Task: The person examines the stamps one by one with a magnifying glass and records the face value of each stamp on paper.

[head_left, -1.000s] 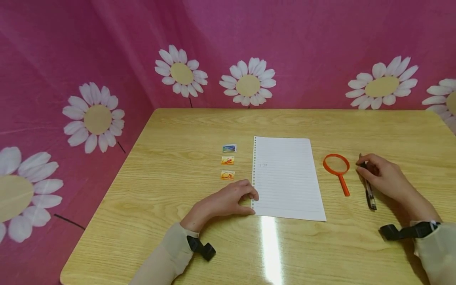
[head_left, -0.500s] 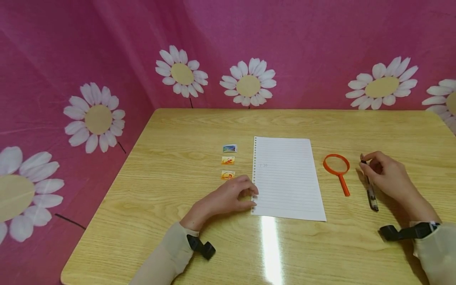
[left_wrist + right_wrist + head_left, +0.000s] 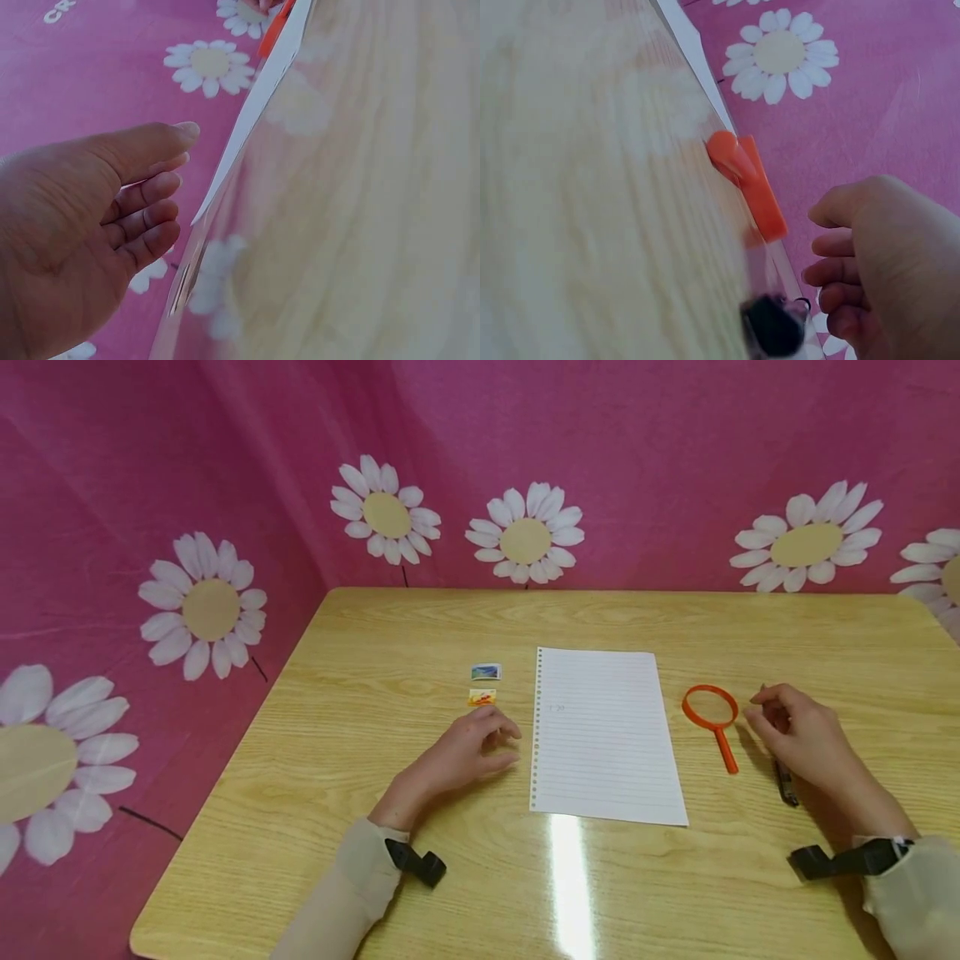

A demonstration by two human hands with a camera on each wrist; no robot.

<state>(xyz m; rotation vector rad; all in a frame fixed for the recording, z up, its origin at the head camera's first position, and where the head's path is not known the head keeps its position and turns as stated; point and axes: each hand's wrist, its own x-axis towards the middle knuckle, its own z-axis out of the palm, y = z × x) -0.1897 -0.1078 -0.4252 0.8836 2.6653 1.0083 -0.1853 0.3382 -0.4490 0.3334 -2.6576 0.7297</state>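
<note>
My left hand [image 3: 463, 750] is raised by the left edge of a lined, punched sheet of paper [image 3: 607, 752]. Its fingers are loosely bent with nothing between them, as the left wrist view of the hand [image 3: 82, 225] shows. Just beyond it lie a small orange-yellow stamp-like picture [image 3: 482, 697] and a blue-green one [image 3: 486, 672]. My right hand [image 3: 806, 735] hovers over a pen [image 3: 785, 783], covering most of it. In the right wrist view the hand [image 3: 892, 262] has relaxed fingers, apart from the pen's dark end [image 3: 772, 326]. An orange magnifying glass [image 3: 723, 752] lies left of it.
Everything lies on a light wood-grain table [image 3: 375, 652]. A pink curtain [image 3: 637, 443] with white daisies hangs behind it and along its left side. Faint handwriting marks the paper's upper left, and a bright light reflection streaks the table below the sheet.
My left hand has come off the paper's edge, moving left and away from me, and now hides the nearest stamp-like picture. My right hand has let go of the pen and shifted slightly left.
</note>
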